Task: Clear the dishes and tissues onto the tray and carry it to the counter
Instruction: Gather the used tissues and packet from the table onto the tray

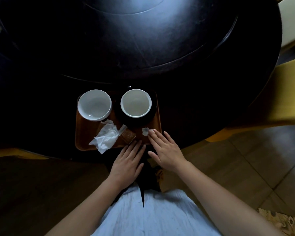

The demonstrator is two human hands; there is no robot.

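I see my right hand flat and palm down over the near right corner of the tray, fingers spread apart and gripping nothing; its fingertips touch a small crumpled white tissue scrap lying on the tray. My left hand is just beside it, also flat with fingers loosely apart and empty, its fingertips at the tray's near rim.

The tray is a brown rectangle with rounded corners and a raised lip, smooth, perhaps wood or plastic; I cannot tell which. On its near left part lies a larger crumpled tissue, thin and wrinkled, one corner hanging over the near rim. Touching it on the right is a small brown square wrapper with a fine printed pattern I cannot read.

At the far left of the tray stands a glossy white ceramic bowl, round and empty apart from a wet gleam at the bottom. At the far right a second white bowl sits on a black saucer whose outline melts into shadow.

The tray rests at the near edge of a dark, polished round table, its left half lost in darkness. A yellow chair on the right is cut off by the frame.
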